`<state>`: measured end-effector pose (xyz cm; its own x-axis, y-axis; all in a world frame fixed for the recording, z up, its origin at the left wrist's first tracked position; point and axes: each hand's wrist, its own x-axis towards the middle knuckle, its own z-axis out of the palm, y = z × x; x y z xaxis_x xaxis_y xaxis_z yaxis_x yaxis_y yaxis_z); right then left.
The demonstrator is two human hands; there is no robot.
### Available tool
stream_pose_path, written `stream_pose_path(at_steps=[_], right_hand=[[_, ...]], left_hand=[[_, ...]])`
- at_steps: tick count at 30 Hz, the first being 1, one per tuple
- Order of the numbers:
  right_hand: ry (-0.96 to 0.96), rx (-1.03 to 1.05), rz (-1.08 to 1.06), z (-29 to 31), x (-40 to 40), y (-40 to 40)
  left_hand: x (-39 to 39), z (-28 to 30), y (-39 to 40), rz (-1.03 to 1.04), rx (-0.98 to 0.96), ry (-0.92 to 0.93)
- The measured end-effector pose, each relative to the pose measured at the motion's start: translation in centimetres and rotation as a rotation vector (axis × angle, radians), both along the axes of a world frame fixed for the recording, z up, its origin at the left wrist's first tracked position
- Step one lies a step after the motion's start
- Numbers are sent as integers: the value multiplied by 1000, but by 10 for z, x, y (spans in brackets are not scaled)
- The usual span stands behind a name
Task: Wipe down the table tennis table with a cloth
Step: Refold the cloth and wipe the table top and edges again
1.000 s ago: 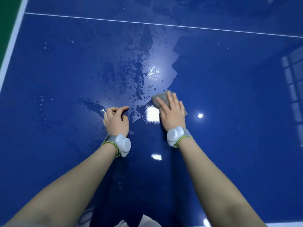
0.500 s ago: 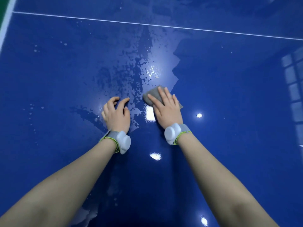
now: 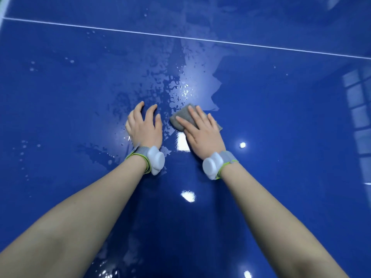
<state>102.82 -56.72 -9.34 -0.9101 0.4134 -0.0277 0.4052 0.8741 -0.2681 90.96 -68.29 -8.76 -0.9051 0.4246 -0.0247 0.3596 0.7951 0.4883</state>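
Observation:
The blue table tennis table (image 3: 281,121) fills the head view, glossy and wet in patches. A small grey cloth (image 3: 183,116) lies flat on it at the centre. My right hand (image 3: 200,131) presses down on the cloth with straight fingers, covering most of it. Just to the left, my left hand (image 3: 145,127) rests on the wet tabletop with spread fingers, holding nothing. Both wrists carry grey bands with white pods.
A thin white line (image 3: 200,39) crosses the table beyond my hands. Water smears and droplets (image 3: 172,85) spread ahead of and left of the hands. A white edge stripe (image 3: 1,19) shows at the far left corner.
My left hand has uncurled from a loose fist to spread fingers on the table. The right hand with the cloth has slid forward and a little left.

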Motion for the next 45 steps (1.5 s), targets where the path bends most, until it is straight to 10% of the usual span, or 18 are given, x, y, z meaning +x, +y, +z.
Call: stream_pose_path(at_steps=[9,17,25,33,40,45], right_hand=[[-97,-38,-528,4,-41,51],[-64,-38,-53,3,-41,37],[-7,-113,-495,8,-77,115],[-101,-69,-6,9,-88,104],[-140,-18,-461,10,-114,150],[-161,-33,-383,8,-158,136]], left_hand=[[2,-11,9,23,-16,112],[1,-14,10,25,-8,141],[-2,-19,12,55,13,194],[-8,-22,15,53,44,218],[-12,-26,16,56,62,254],[-12,-29,19,54,50,306]])
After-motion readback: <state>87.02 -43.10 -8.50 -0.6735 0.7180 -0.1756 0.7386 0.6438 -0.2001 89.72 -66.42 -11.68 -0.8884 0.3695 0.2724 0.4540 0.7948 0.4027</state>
